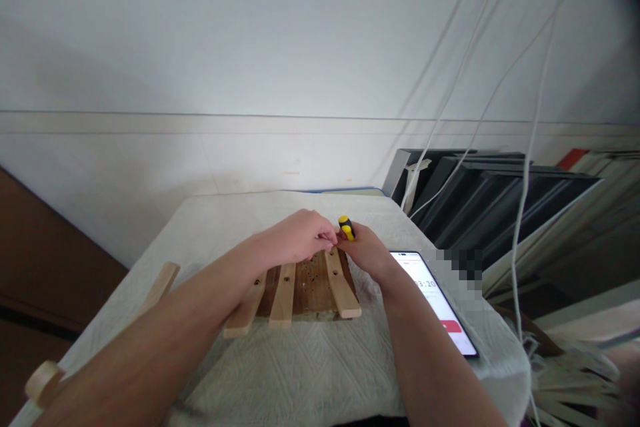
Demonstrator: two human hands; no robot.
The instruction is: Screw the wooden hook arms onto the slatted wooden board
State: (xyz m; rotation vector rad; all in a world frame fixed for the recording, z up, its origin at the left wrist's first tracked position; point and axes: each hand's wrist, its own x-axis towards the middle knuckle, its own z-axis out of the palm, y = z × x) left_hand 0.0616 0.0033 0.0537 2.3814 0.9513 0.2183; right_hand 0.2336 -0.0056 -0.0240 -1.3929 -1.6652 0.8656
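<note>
Three slats [284, 297] lie on a brown board [310, 287] in the middle of the bench [310, 380], and both hands meet over the far end of the right slat [343, 288]. That slat's long axis runs from the bench's far edge toward its near edge, the near end swung a little toward the right edge. Its near end juts past the board; its far end is partly covered by fingers, with two dark holes showing below them.

The right hand [366, 248] comes in from the right edge's side and is closed around a tool [346, 228], whose yellow and black handle stands up at the fingers; its shaft cannot be seen. The left hand [310, 235] reaches across from the left, its fingers drawn together at the slat's far end. I cannot tell whether they pinch anything. Neither hand is clearly nearer the slat: it lies below the meeting fingers, toward the near edge.

The left slat [246, 312] splays toward the left edge, partly under the left forearm [190, 307]. A loose slat [163, 283] lies by the left edge, with a round block [44, 381] toward the near left corner. The phone [435, 303] lies near the right edge, beside the right forearm [420, 347].
</note>
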